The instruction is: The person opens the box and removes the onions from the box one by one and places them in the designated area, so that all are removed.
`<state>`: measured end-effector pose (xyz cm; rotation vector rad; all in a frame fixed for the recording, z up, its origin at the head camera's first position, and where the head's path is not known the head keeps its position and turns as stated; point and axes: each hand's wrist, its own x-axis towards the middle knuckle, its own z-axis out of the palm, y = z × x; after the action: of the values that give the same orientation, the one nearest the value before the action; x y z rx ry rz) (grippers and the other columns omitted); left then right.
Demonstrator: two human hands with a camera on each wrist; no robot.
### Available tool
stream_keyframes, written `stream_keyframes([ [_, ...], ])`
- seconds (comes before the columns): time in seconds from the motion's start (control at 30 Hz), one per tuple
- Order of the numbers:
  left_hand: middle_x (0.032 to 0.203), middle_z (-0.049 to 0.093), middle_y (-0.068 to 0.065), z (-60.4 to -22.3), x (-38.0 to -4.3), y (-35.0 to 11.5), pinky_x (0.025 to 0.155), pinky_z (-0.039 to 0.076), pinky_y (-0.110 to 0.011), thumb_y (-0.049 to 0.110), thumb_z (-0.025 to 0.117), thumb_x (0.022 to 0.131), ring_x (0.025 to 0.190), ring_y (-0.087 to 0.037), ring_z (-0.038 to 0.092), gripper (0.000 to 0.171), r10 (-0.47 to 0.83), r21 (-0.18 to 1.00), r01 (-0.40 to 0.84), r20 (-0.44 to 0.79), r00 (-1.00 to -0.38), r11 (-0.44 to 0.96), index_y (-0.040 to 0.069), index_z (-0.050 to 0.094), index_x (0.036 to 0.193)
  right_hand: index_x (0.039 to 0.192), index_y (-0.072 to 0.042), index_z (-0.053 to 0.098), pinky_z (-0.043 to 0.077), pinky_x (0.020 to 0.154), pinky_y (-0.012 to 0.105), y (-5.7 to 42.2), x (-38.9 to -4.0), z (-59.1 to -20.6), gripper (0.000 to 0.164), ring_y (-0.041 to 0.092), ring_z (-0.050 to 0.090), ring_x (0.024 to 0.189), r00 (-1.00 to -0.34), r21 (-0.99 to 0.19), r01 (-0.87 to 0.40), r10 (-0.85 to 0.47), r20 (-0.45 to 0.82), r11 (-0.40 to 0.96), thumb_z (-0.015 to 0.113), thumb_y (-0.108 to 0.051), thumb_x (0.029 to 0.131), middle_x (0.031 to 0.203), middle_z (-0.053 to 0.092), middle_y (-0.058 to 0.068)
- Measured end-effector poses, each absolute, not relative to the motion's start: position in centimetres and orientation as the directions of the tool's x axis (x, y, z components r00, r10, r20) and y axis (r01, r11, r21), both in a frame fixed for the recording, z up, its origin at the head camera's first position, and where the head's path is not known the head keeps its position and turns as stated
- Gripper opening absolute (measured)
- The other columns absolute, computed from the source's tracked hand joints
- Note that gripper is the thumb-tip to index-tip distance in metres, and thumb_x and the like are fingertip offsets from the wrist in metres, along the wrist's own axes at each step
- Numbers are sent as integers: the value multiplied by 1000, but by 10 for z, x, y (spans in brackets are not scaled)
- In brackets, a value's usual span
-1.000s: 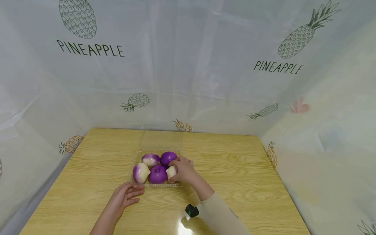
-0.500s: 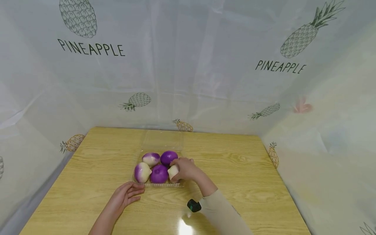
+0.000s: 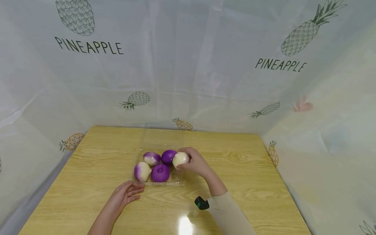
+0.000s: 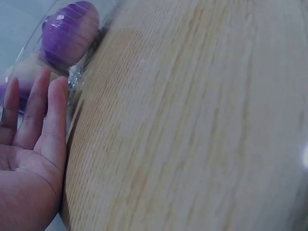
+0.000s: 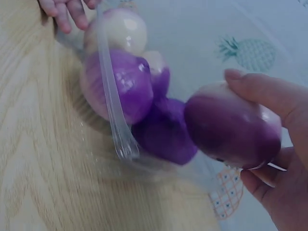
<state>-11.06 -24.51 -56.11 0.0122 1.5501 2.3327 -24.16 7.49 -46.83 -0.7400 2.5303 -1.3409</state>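
Observation:
A clear plastic box (image 3: 176,183) lies on the wooden table with several purple-and-white turnips in it. My right hand (image 3: 197,163) holds one turnip (image 3: 180,159) between thumb and fingers, above the box's right side. In the right wrist view this turnip (image 5: 233,125) shows its purple side. Still in the box are a purple turnip (image 3: 160,173) at the front, another purple turnip (image 3: 168,157) behind it, and two paler turnips on the left. My left hand (image 3: 123,195) has its fingers extended at the box's front left corner; its fingers (image 4: 54,113) look straight in the left wrist view.
The box's transparent lid (image 3: 163,137) is folded back toward the rear edge of the table (image 3: 229,169). A pineapple-print curtain (image 3: 188,71) hangs behind and along both sides. A black device (image 3: 201,203) sits at the right sleeve.
My right hand has lifted the turnip from the box's front right spot, up and slightly to the right. My left hand has stayed at the corner.

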Motion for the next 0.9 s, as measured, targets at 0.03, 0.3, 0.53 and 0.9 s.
stream_keyframes([
  [0.03, 117, 66, -9, -561, -111, -245, 94, 53, -38, 28, 33, 109, 111, -24, 62, 41, 279, 897, -273, -180, -943, -346, 1, 63, 113, 132, -5, 57, 54, 85, 38, 77, -242, -468, 64, 26, 57, 106, -871, -827, -325, -486, 73, 459, 86, -18, 76, 125, 54, 11],
  [0.3, 114, 68, -7, -560, -107, -248, 94, 53, -37, 26, 34, 109, 110, -22, 63, 39, 271, 893, -274, -182, -945, -356, 2, 64, 112, 137, -6, 52, 54, 76, 35, 94, -245, -483, 66, 26, 52, 100, -952, -879, -200, -298, 70, 433, 83, -19, 80, 130, 49, 12],
  [0.53, 114, 68, -8, -562, -106, -247, 93, 53, -36, 24, 36, 109, 110, -23, 63, 38, 282, 893, -244, -140, -949, -377, -1, 64, 114, 137, -5, 50, 53, 90, 44, 105, -251, -505, 67, 34, 52, 114, -990, -928, -106, -129, 63, 357, 83, -13, 79, 138, 43, 15],
  [0.9, 115, 67, -11, -564, -110, -244, 94, 53, -37, 21, 34, 109, 111, -23, 63, 38, 294, 889, -226, -109, -950, -399, -2, 63, 116, 137, -2, 50, 52, 92, 46, 117, -260, -539, 68, 35, 50, 117, -998, -935, -48, -65, 26, 352, 83, -10, 79, 138, 41, 18],
])
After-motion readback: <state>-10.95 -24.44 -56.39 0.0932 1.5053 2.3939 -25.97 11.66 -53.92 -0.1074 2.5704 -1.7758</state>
